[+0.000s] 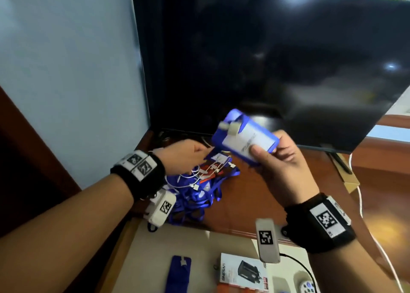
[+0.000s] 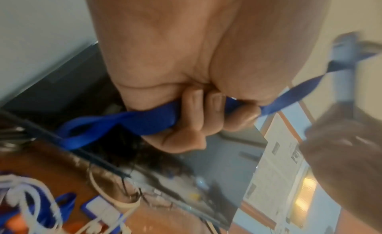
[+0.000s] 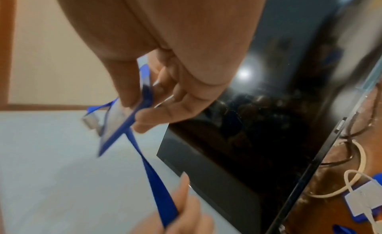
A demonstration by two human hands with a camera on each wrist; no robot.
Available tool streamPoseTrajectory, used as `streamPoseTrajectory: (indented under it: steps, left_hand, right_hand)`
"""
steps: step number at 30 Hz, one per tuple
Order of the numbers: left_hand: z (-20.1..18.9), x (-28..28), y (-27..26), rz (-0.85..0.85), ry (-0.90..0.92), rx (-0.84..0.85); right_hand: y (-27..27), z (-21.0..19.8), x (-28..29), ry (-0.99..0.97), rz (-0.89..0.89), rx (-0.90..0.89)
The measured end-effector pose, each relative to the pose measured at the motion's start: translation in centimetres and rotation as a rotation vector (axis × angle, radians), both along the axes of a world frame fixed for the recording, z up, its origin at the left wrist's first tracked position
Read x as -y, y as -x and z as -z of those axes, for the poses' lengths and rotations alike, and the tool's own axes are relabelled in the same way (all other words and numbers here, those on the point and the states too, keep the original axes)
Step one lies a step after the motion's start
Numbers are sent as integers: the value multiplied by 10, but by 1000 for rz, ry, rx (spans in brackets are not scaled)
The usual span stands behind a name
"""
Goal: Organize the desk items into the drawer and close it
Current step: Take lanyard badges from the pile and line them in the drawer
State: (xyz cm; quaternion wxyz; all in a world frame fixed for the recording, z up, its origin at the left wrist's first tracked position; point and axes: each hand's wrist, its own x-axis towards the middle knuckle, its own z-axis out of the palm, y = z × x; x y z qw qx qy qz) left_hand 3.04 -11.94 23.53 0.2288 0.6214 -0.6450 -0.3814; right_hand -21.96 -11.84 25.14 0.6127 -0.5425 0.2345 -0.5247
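A blue badge holder (image 1: pixel 244 137) with a white card and a clip is held up above the desk; my right hand (image 1: pixel 281 159) pinches its lower end between thumb and fingers, also plain in the right wrist view (image 3: pixel 128 113). Its blue lanyard strap (image 2: pixel 144 118) runs taut to my left hand (image 1: pixel 188 153), whose fingers are curled round it. Below lies a heap of blue lanyards, badges and white cables (image 1: pixel 199 181) on the brown desk (image 1: pixel 255 199). The open drawer (image 1: pixel 199 248) shows at the bottom, holding a blue badge holder (image 1: pixel 178 272) and a boxed charger (image 1: pixel 241 272).
A large dark monitor (image 1: pixel 277 59) stands right behind the hands. A pale wall (image 1: pixel 66 70) lies to the left. A white cable (image 1: pixel 359 199) runs down the desk's right side. A small white device (image 1: pixel 307 285) lies in the drawer's right corner.
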Motion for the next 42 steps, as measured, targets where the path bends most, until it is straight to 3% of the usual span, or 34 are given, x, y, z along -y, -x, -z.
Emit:
streamPoseTrajectory:
  steps: [2, 4, 7, 9, 11, 13, 16, 20, 22, 25, 28, 30, 33, 35, 37, 40, 42]
  left_hand:
    - [18, -19, 12, -14, -14, -7]
    - [25, -39, 20, 76, 9, 51]
    - [15, -60, 24, 141, 101, 126]
    - [1, -63, 23, 158, 236, 171]
    - [-16, -56, 17, 134, 368, 252]
    - [-27, -43, 7, 92, 423, 322]
    - [-24, -25, -8, -9, 381, 322]
    - [18, -20, -22, -37, 189, 324]
    - [32, -32, -13, 44, 139, 288]
    - [39, -53, 6, 82, 135, 244]
    - [38, -64, 13, 135, 202, 268]
    - [30, -62, 13, 154, 241, 308]
    - [15, -52, 7, 180, 322, 496]
    - [14, -44, -4, 152, 297, 525]
    - [18, -40, -17, 107, 206, 441]
    - [35, -45, -24, 43, 57, 133]
    - [51, -53, -21, -61, 31, -165]
  right_hand:
    - [1, -1, 7, -30, 158, 50]
    - [6, 10, 21, -1, 356, -89]
    - [15, 48, 39, 195, 572, -606]
    - [15, 75, 34, 356, 489, -981]
    - [12, 98, 21, 480, 232, -1119]
    - [6, 107, 6, 450, -18, -1066]
    - [-3, 92, -9, 181, -188, -710]
    - [-4, 68, -12, -60, -113, -234]
    - [-4, 67, -5, -143, 8, -138]
    - [-5, 78, 4, -197, 242, -232]
    - [-2, 103, 13, -24, 427, -506]
    - [-4, 115, 11, 165, 397, -742]
    - [-14, 120, -7, 287, 121, -924]
    - [-18, 112, -18, 270, -78, -904]
    - [-17, 101, -20, 141, -211, -768]
    - [-15, 95, -21, -25, -235, -542]
    - [-17, 98, -25, -126, -197, -432]
